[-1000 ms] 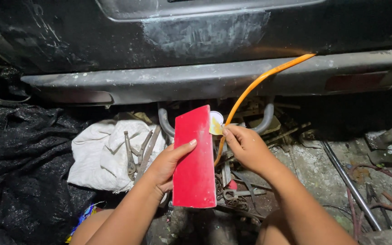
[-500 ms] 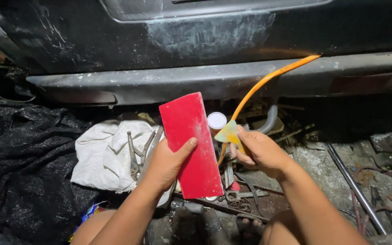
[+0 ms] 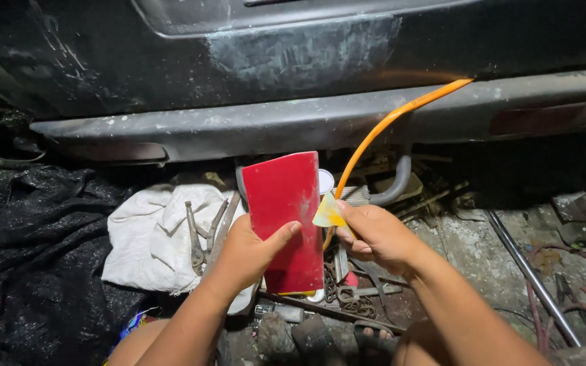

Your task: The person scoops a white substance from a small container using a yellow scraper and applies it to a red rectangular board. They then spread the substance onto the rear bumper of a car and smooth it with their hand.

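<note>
— What's in the hands right now?

— The left hand [image 3: 249, 254] grips a red flat board [image 3: 285, 220], thumb laid across its front and the other fingers hidden behind it. A second ago that board leaned more to the right; now it stands nearly upright and nearer the camera, facing the person.

— And the other one?

— The right hand [image 3: 374, 237] pinches a small yellow spreader [image 3: 327, 212] between thumb and forefinger, the remaining fingers curled in. Its edge has come in until it just touches the board's right side. Earlier the two were a little apart, so I'd judge the spreader is meeting the board.

— Any packages or labels around?

— Only a small round white lid or tin [image 3: 325, 181] peeking out behind the board's top corner; I can't make out any label. No signs.

— What else lies nearby?

— A white rag [image 3: 147, 237] on the ground to the left with pliers [image 3: 198, 237] lying on it, a black sheet [image 3: 28, 251] beyond that, and an orange hose [image 3: 388, 129] curving up to the dusty grey car bumper [image 3: 306, 122].
</note>
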